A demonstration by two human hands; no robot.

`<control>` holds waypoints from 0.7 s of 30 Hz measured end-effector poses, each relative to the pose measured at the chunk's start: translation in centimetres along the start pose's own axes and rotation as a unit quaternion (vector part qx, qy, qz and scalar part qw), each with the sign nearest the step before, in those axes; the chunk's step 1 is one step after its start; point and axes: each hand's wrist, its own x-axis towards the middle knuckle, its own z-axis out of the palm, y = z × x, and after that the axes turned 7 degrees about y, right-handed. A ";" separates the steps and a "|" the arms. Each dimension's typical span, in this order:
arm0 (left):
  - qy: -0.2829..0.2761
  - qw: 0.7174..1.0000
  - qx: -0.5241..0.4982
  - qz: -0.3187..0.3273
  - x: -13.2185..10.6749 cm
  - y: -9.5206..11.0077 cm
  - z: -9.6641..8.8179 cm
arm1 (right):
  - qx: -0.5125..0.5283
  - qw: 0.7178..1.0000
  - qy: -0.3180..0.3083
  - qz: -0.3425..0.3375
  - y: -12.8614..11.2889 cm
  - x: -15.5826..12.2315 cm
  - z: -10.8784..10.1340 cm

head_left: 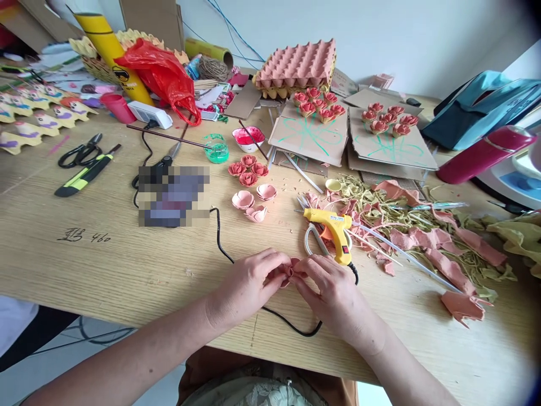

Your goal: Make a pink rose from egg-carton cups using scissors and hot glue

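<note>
Near the table's front edge, my left hand (257, 279) and my right hand (327, 285) meet over a small pink paper-pulp flower (289, 272). Fingertips of both hands pinch its petals, hiding much of it. Just beyond my right hand lies a yellow glue gun (336, 228) with its black cord running under my wrists. Straight ahead of the hands sit several pale pink petal cups (256, 211), and behind them a cluster of redder flowers (247, 170).
Pink and olive egg-carton scraps (422, 237) cover the right side. Cardboard squares (310, 135) carry finished-looking red flowers. Scissors (80, 153), a utility knife (87, 172), a green paint cup (216, 149) and a red paint bowl (248, 140) lie further back. A pink bottle (484, 155) stands right.
</note>
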 end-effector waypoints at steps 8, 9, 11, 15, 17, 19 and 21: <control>-0.021 1.000 -0.007 0.000 -0.1 -0.4 -0.1 | 0.021 1.000 -0.007 0.005 -0.1 0.0 0.1; -0.022 1.000 -0.007 0.001 -0.1 -0.4 -0.2 | 0.023 1.000 -0.009 0.006 -0.1 0.0 0.1; -0.022 1.000 -0.005 0.004 -0.1 -0.3 -0.2 | 0.024 1.000 -0.010 0.008 -0.1 0.1 0.1; -0.009 1.000 -0.002 0.007 0.0 -0.1 -0.1 | 0.012 1.000 -0.009 0.005 0.0 0.1 0.2; -0.001 1.000 -0.004 0.006 0.1 0.0 -0.1 | 0.008 1.000 -0.010 -0.003 0.0 0.1 0.1; 0.005 1.000 -0.005 0.006 0.1 -0.1 0.0 | 0.006 1.000 -0.008 -0.010 0.0 0.1 0.1; 0.005 1.000 -0.005 0.006 0.0 -0.3 0.1 | 0.003 1.000 -0.008 -0.011 0.0 0.1 0.2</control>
